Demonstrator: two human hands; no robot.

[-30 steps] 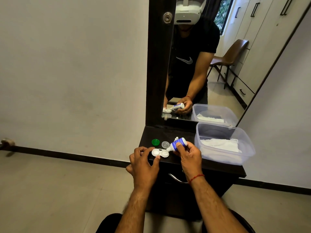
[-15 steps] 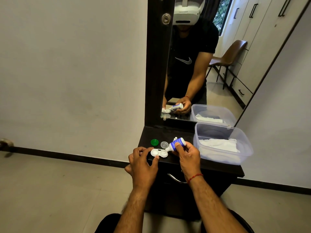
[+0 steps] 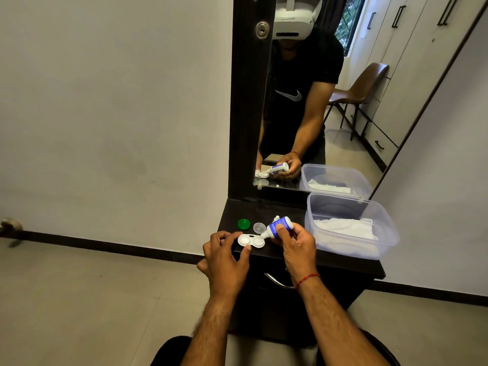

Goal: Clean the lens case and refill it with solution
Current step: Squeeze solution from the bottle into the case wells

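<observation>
Nothing shifted, right hand grips one bottle, left hand pinches one lens case, one green cap, one clear cap

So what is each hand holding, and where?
The right hand grips the blue-and-white plastic solution bottle around its body; the left hand pinches the white twin-well lens case at its left well.
</observation>
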